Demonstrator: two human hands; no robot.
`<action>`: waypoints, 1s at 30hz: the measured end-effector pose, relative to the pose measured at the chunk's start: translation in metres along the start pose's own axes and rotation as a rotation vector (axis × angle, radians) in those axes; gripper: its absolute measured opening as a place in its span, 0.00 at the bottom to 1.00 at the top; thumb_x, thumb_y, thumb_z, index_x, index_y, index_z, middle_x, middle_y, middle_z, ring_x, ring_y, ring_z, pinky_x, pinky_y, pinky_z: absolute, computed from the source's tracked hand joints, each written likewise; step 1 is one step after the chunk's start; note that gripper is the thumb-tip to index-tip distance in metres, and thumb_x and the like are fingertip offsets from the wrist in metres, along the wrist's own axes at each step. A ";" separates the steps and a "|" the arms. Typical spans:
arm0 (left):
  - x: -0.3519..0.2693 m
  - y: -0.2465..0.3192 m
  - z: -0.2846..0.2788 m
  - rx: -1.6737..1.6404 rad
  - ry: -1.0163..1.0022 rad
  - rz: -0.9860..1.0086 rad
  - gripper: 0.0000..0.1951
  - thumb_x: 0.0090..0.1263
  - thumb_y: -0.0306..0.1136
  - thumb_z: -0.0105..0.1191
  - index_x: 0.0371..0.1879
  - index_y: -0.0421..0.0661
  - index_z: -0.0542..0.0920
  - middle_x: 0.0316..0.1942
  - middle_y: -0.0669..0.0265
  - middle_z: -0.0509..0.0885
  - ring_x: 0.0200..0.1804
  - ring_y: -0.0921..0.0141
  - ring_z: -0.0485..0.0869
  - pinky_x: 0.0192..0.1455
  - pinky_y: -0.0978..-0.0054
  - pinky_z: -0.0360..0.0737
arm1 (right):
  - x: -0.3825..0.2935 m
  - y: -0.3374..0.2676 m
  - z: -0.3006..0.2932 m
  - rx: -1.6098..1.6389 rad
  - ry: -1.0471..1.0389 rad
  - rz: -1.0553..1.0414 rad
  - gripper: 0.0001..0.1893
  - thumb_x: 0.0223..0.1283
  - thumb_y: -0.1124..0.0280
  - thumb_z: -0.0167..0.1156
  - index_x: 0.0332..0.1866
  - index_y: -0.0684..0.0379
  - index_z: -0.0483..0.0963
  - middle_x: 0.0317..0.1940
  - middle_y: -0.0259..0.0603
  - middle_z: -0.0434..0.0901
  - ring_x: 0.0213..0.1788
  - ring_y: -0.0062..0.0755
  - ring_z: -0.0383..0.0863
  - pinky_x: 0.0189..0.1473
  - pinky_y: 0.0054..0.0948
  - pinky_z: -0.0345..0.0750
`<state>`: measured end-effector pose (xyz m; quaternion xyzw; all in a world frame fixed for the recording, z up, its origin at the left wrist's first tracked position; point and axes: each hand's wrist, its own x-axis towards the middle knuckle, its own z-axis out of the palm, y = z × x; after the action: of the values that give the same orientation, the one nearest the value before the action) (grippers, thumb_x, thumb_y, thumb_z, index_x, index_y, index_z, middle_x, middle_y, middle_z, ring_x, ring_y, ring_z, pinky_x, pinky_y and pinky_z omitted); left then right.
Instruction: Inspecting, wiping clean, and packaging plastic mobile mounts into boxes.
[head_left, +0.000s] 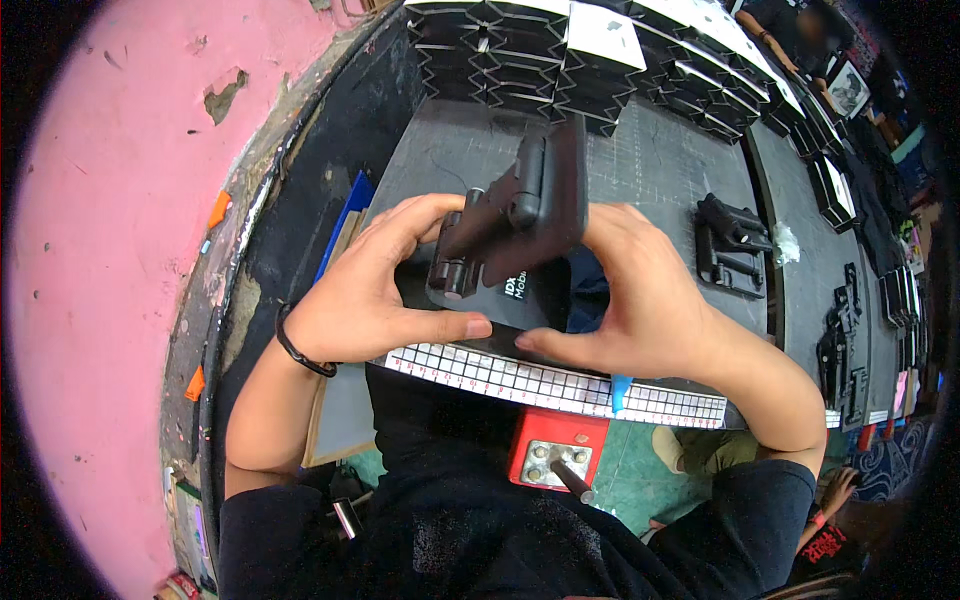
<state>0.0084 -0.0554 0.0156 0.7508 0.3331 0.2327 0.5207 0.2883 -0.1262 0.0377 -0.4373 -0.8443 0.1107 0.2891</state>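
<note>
A black folding device stand (517, 225) is between my hands at the front of the table. Its upper plate (566, 180) rises toward me on hinged arms, and the base (480, 300) below bears white writing. Around the left side of the base is my left hand (375, 285), with its thumb along the front edge. My right hand (637, 277) curves around the right side. Its thumb reaches the front right corner, and its fingers are partly hidden behind the plate. Further right lies a second black stand (731, 244), folded down.
Black boxes (517, 64) with white tops are stacked at the back. A printed ruler strip (555, 384) with blue tape (621, 394) follows the front edge. Crumpled white material (786, 244) and more black stands (840, 337) lie right. A pink wall (127, 225) bounds the left; other people are at right.
</note>
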 end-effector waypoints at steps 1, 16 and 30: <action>-0.001 -0.006 -0.001 0.154 0.010 0.010 0.47 0.55 0.25 0.84 0.77 0.41 0.74 0.72 0.62 0.81 0.75 0.69 0.77 0.82 0.65 0.71 | 0.002 0.001 0.001 -0.033 -0.028 -0.014 0.47 0.46 0.53 0.87 0.72 0.62 0.74 0.52 0.53 0.88 0.55 0.56 0.88 0.62 0.49 0.81; 0.046 -0.025 -0.044 0.683 -0.137 0.538 0.40 0.42 0.55 0.88 0.57 0.50 0.90 0.69 0.60 0.84 0.85 0.48 0.67 0.87 0.40 0.60 | 0.004 0.014 -0.008 -0.352 -0.092 0.086 0.42 0.55 0.39 0.80 0.65 0.62 0.79 0.42 0.46 0.85 0.38 0.49 0.87 0.39 0.42 0.82; 0.063 -0.044 -0.042 0.535 -0.195 0.591 0.39 0.44 0.60 0.84 0.54 0.51 0.87 0.72 0.55 0.84 0.85 0.46 0.72 0.91 0.33 0.52 | 0.016 0.001 0.033 0.173 -0.072 -0.001 0.43 0.43 0.64 0.91 0.64 0.65 0.74 0.59 0.53 0.85 0.59 0.48 0.85 0.58 0.40 0.79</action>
<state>0.0096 0.0278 -0.0103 0.9417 0.1011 0.2051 0.2468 0.2627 -0.1102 0.0166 -0.4061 -0.8416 0.1988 0.2956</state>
